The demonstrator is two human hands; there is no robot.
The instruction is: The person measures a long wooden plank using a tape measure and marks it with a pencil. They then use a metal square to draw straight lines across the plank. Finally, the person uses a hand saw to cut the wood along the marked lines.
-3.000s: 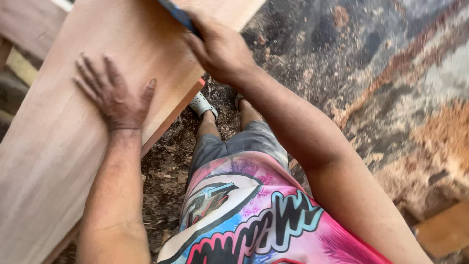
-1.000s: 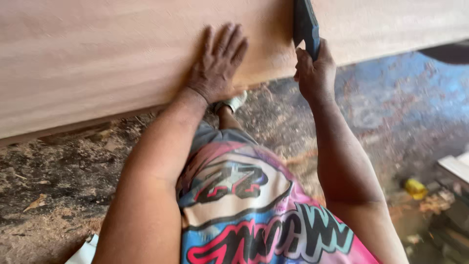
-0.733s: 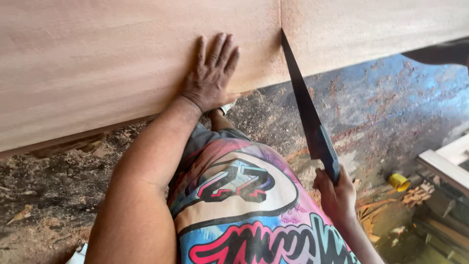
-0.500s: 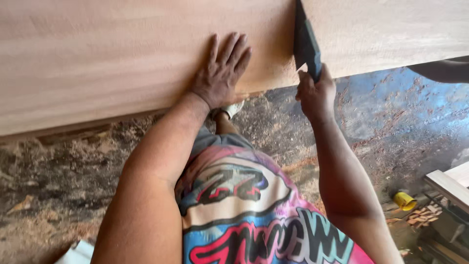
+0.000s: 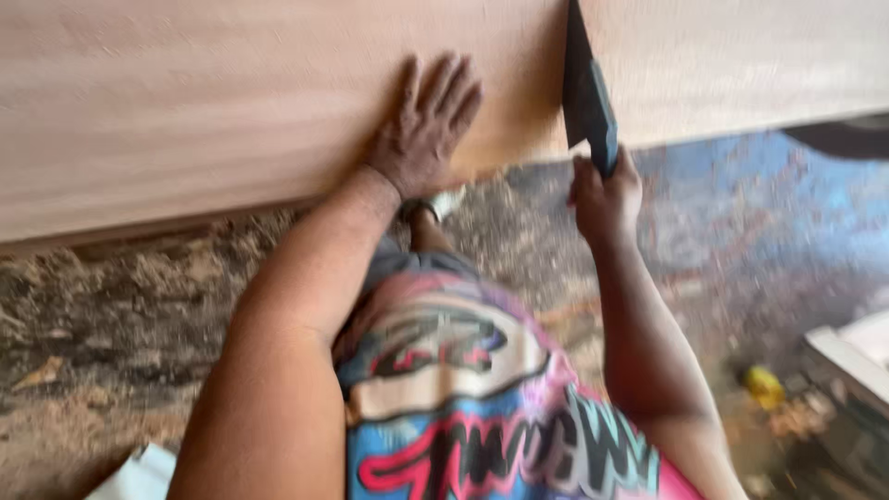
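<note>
Under our left hand (image 5: 421, 139), which lies flat with fingers spread, is the wide pale wooden board (image 5: 231, 102). Just beside it, our right hand (image 5: 604, 194) is clenched around the handle of a dark-bladed handsaw (image 5: 585, 93), whose blade runs up from the fist into the board's near edge. Below both hands, sawdust covers the ground (image 5: 139, 306).

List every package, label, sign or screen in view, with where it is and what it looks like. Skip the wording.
No packages, labels, signs or screens show.
Printed shirt: lower middle, on the person; blurred lettering-style graphic in pink, blue, white and black.
Small yellow object: floor at lower right; too blurred to identify.
</note>
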